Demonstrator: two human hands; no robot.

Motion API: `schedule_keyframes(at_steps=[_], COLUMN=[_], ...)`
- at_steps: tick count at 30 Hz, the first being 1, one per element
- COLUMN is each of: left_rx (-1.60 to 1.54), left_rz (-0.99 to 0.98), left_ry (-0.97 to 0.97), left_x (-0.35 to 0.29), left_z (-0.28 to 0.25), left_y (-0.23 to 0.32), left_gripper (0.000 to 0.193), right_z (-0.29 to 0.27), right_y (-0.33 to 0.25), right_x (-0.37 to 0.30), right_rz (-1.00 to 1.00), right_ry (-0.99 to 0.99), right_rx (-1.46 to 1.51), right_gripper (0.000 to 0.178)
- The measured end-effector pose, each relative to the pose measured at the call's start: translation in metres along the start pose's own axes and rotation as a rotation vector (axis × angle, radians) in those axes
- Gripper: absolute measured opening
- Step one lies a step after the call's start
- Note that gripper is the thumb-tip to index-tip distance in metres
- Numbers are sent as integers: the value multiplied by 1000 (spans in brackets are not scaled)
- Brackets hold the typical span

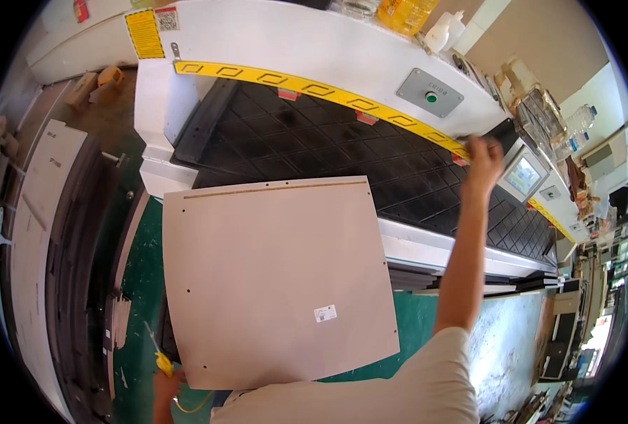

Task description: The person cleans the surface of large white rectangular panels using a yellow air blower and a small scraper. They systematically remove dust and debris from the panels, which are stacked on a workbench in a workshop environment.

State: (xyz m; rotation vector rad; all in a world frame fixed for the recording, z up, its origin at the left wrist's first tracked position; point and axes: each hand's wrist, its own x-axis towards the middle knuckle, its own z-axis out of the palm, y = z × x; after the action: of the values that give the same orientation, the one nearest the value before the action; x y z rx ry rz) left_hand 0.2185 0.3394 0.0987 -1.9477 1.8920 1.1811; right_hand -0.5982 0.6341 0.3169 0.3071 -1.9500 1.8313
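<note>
By the curled fingers of the left hand [167,386], one yellow air gun [164,364] is gripped; those of the right hand [485,153] are bent near a yellow strip [384,112], any hold unclear. Between them, one panel [271,261] with one label [325,313] is seen.

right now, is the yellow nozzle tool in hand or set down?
In hand: the left hand grips the yellow nozzle tool, thin nozzle pointing forward.

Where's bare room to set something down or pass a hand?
Bare: black grooved bed between drilled panel and yellow strip; the panel's middle, left of its white label. Crowded: around bottles atop the white housing, and near right hand and touchscreen.
</note>
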Motion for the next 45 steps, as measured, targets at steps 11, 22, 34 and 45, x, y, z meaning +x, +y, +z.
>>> schedule_keyframes(at_steps=[11,22,34,45], left_rx=[-17,-32,-64,43], left_rz=[103,145,61,-64], left_ry=[613,616,608,497], left_x=[147,148,143,146], left_z=[38,42,42,39], left_y=[38,43,60,51], left_gripper=[53,46,39,34], right_z=[79,104,107,204], right_y=[233,274,285,238], right_x=[-156,-138,-133,-251], right_rz=[565,116,21,-205], right_ry=[-366,-292,-272,-579], right_rx=[-485,-1006,-1097,-878], right_gripper=[25,24,24,17])
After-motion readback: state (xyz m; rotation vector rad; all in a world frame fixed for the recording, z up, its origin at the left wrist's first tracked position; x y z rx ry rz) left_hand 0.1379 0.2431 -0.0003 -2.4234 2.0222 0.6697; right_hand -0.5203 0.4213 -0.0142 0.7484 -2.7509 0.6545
